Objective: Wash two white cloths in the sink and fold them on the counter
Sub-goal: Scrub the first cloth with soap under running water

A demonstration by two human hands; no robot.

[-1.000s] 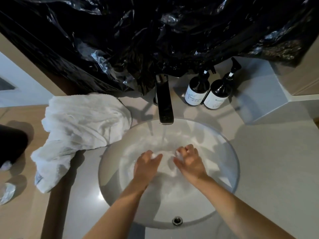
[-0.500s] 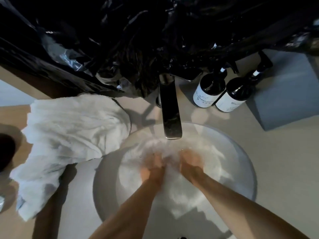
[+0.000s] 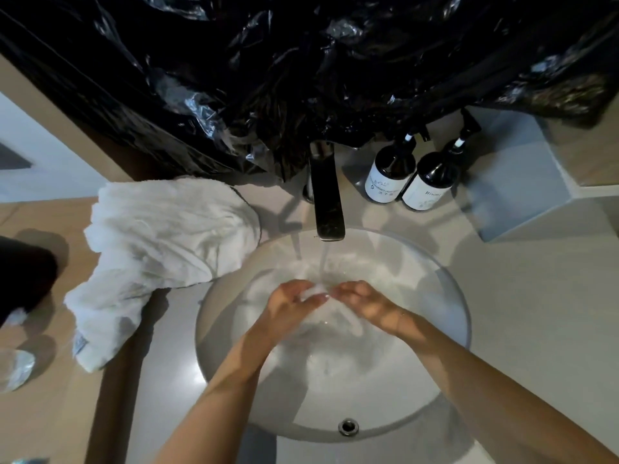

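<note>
A wet white cloth (image 3: 338, 316) lies bunched in the round white sink (image 3: 445, 296), under water running from the dark faucet (image 3: 326, 202). My left hand (image 3: 288, 306) and my right hand (image 3: 365, 301) both grip this cloth in the middle of the basin, fingertips nearly touching beneath the stream. Much of the cloth is hidden by my hands and blends with the basin. A second white cloth (image 3: 157, 249) lies crumpled on the counter left of the sink, one end hanging toward the front.
Two dark pump bottles (image 3: 408, 175) with white labels stand behind the sink at the right. Black plastic sheeting (image 3: 301, 68) hangs over the wall above. A grey box (image 3: 516, 185) sits at the far right. A dark object (image 3: 23, 276) and a clear wrapper (image 3: 15, 370) lie at the left edge.
My hands have drawn closer together and lifted a bunch of the wet cloth under the stream. The view has shifted back; the cloth on the counter has not moved.
</note>
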